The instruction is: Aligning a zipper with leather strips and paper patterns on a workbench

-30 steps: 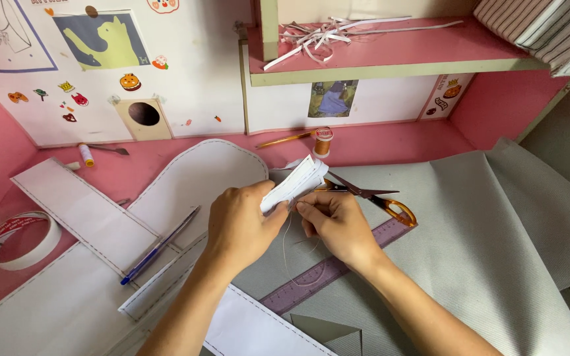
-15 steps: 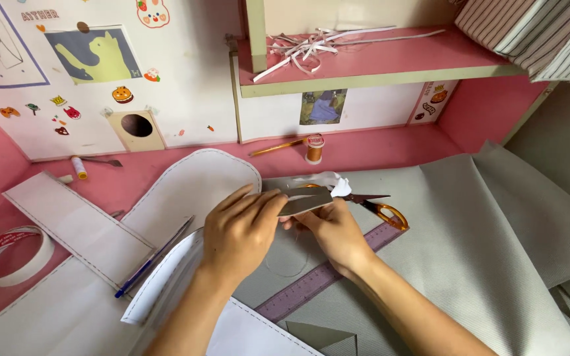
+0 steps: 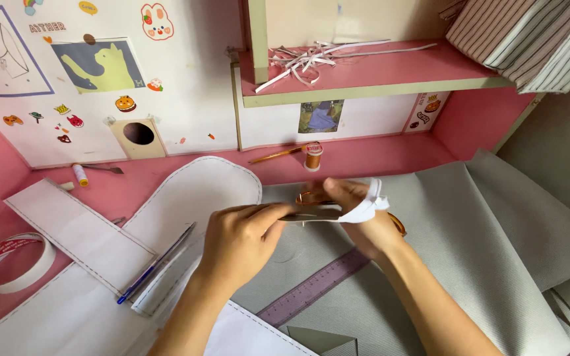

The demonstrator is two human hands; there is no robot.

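Left hand (image 3: 239,240): we pinch one end of a grey fabric strip (image 3: 311,213), holding it taut.
Right hand (image 3: 357,217): we grip the strip's far end, white paper (image 3: 367,206) wrapped around our fingers.
Scissors (image 3: 397,224): just behind our right hand, on the desk (image 3: 377,155).
Ruler (image 3: 311,289): below both hands, within reach.

A home sewing and craft corner
Pink desk (image 3: 377,155) and shelf (image 3: 377,89); grey fabric (image 3: 496,224) at right; paper patterns (image 3: 192,191), thread spool (image 3: 313,157), ruler (image 3: 311,290); stickers (image 3: 156,21) upper left.

Head view, steeply down, close
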